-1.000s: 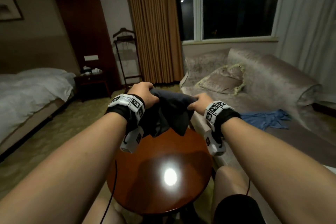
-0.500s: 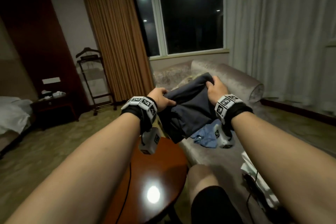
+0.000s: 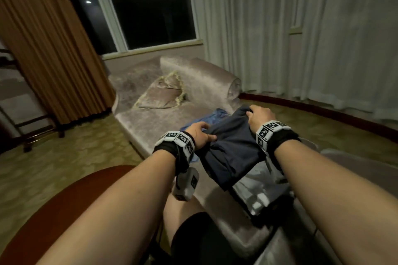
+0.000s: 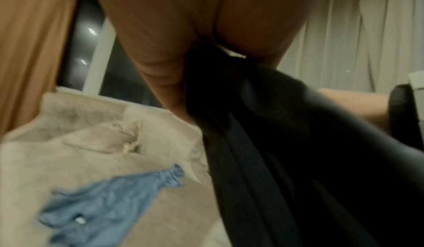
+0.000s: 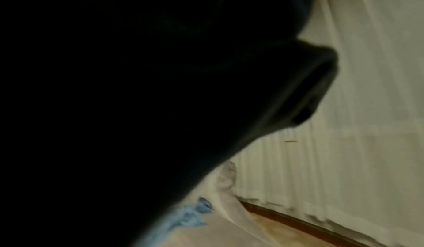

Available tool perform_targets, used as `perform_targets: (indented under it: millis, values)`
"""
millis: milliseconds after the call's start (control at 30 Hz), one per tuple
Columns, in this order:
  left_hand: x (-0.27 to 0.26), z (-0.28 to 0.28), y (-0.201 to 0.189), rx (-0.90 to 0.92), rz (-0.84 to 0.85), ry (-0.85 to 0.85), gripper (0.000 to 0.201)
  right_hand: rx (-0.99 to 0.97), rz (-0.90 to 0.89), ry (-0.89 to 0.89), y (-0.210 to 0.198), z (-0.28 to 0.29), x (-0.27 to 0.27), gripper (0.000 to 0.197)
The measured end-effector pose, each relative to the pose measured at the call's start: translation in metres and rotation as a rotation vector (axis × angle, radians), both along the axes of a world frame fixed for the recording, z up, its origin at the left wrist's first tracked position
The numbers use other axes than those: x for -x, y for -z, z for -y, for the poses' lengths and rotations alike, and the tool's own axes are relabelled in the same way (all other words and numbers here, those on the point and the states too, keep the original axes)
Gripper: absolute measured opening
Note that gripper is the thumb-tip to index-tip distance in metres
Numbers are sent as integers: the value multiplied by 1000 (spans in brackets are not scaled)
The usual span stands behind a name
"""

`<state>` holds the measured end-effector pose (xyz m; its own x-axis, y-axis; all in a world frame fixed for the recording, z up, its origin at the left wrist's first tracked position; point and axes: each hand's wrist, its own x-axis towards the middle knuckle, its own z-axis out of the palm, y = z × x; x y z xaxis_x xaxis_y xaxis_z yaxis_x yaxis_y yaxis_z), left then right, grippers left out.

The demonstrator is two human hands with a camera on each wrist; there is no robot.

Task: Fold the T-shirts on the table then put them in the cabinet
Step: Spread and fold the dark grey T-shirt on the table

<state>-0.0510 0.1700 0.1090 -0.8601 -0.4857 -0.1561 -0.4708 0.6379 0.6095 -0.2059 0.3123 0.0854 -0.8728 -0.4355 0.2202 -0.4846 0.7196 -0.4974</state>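
From the head view, the left hand (image 3: 199,135) and the right hand (image 3: 259,116) each grip an upper corner of the dark navy T-shirt (image 3: 232,155), fingers curled into the cloth, holding it in the air above the grey chaise (image 3: 150,122). A blue T-shirt (image 3: 215,115) lies crumpled on the chaise just beyond. The round wooden table (image 3: 64,211) sits near left.

The left wrist view shows fingers (image 4: 160,73) pinching the dark fabric, the blue shirt below.

The right wrist view is mostly filled by dark cloth; the fingers are hidden there.
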Motion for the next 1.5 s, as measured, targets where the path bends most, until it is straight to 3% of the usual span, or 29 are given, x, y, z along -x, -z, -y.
perform_targets:
  millis: [267, 367, 467, 567, 667, 800, 900, 1067, 1267, 1367, 1500]
  values:
    - [78, -31, 61, -183, 94, 20, 49, -181, 175, 128, 44, -44, 62, 26]
    - [94, -36, 84, -49, 95, 21, 53, -193, 210, 101, 58, -41, 77, 34]
    - [97, -48, 105, 145, 192, 189, 65, -281, 310, 35, 78, -34, 79, 43]
    - [94, -58, 119, 182, 434, 339, 93, -383, 408, 3, 90, -26, 77, 39]
    - [94, -54, 120, 174, 443, 373, 103, -383, 406, 28, 80, -19, 80, 36]
    - [86, -30, 96, -37, 206, 186, 89, -306, 349, 31, 49, 6, 82, 28]
    - [72, 17, 82, -48, 147, 16, 76, -208, 334, 5, 35, 47, 78, 30]
    - [14, 108, 83, -101, 87, -272, 64, -59, 402, -180, 55, 152, 46, 39]
    - [-44, 192, 116, -120, 126, -605, 58, -242, 479, -342, 116, 254, 6, 38]
    - [-54, 218, 142, -159, 146, -649, 59, -427, 464, -391, 148, 287, 0, 33]
    - [-52, 246, 175, -181, 174, -643, 59, -573, 447, -420, 195, 322, -1, 40]
